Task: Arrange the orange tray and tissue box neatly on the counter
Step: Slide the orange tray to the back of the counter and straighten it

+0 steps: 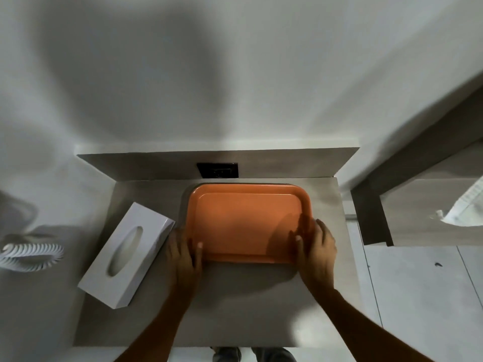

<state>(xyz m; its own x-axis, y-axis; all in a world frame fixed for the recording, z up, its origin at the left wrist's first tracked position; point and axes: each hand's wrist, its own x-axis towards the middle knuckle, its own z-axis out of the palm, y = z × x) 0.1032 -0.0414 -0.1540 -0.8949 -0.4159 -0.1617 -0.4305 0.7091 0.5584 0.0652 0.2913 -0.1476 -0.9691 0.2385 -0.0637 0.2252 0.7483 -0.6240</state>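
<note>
An orange tray (pixel 243 220) lies flat on the grey counter (pixel 235 304), its far edge close to the back wall panel. My left hand (pixel 183 254) grips the tray's near left corner, thumb over the rim. My right hand (pixel 317 246) holds the near right corner the same way. A white tissue box (pixel 128 254) with an oval slot lies at an angle on the counter's left side, just left of my left hand and apart from the tray.
A black wall socket (pixel 218 170) sits in the back panel behind the tray. A white coiled hose (pixel 31 253) hangs left of the counter. A second counter (pixel 428 210) with a white cloth (pixel 467 207) stands at the right. The counter's front edge is near my body.
</note>
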